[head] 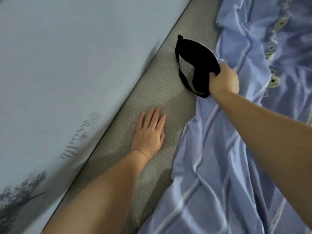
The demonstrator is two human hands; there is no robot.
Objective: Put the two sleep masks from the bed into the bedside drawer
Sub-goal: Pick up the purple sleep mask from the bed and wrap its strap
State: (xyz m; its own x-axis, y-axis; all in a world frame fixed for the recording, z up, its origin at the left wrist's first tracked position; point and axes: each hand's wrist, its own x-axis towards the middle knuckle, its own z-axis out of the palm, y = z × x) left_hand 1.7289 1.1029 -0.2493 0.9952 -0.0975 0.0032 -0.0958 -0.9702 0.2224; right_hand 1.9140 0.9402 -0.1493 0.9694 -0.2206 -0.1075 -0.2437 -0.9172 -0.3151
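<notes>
Left hand [148, 132] is lying spread flat on mattress [152, 92], likely bracing the lean; right hand [223, 80] is gripping black mask [194, 54] beside sheet [219, 166].

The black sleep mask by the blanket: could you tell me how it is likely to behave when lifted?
The black sleep mask will probably flop, since its strap lies in a loose loop on the mat. It looks thin, so likely light. The right hand grips one end, so the rest may dangle.
</notes>
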